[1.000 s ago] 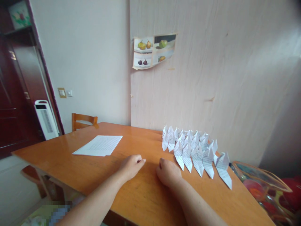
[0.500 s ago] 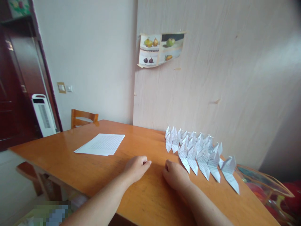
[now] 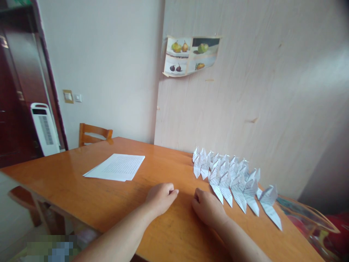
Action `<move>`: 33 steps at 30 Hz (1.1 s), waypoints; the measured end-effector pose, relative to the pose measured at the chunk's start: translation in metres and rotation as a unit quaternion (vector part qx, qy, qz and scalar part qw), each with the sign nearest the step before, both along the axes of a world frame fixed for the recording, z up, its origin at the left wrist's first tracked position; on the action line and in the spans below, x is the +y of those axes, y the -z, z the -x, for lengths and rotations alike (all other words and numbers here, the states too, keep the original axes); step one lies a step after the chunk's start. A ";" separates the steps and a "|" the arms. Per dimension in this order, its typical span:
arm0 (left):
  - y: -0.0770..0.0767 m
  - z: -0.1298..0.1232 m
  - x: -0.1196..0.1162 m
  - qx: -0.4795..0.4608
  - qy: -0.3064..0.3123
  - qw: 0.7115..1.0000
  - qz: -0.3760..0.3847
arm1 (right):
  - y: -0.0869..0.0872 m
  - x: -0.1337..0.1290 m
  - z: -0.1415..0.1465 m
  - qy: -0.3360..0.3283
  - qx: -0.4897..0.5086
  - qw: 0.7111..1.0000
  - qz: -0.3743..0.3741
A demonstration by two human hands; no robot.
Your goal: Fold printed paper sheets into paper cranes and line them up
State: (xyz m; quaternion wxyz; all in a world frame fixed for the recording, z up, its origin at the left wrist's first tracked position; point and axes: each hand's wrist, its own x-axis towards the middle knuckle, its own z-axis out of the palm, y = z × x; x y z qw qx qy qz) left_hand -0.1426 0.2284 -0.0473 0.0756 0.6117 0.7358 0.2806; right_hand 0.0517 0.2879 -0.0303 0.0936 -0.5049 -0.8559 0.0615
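My left hand rests on the wooden table, its fingers curled closed around nothing visible. A short gap away, my right hand lies on the table too, curled into a loose fist with nothing showing in it. Just beyond and to the right of it stand several folded paper figures, made of printed white paper with pointed upright parts, lined up in rows. A stack of printed paper sheets lies flat on the table, beyond my left hand and to its left.
A wooden chair stands at the table's far left end. Against the back wall is a pale board with a fruit picture sheet taped on it. A white heater-like appliance stands by the dark door. Red items lie beyond the right edge.
The camera view has shifted slightly, so things sit a little differently in the picture. Both hands keep the same closed pose on the table.
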 end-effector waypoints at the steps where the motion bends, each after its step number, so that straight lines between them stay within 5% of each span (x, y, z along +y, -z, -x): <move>1: -0.001 0.000 0.000 0.002 0.000 1.000 0.002 | 0.000 0.000 0.000 0.001 0.001 1.000 -0.001; 24: 0.003 -0.002 -0.001 0.030 0.007 0.999 -0.014 | 0.005 0.001 0.000 -0.010 0.066 0.997 -0.025; 33: -0.008 0.000 0.012 -0.030 0.009 0.999 0.042 | 0.009 0.011 0.003 0.005 0.117 0.990 -0.072</move>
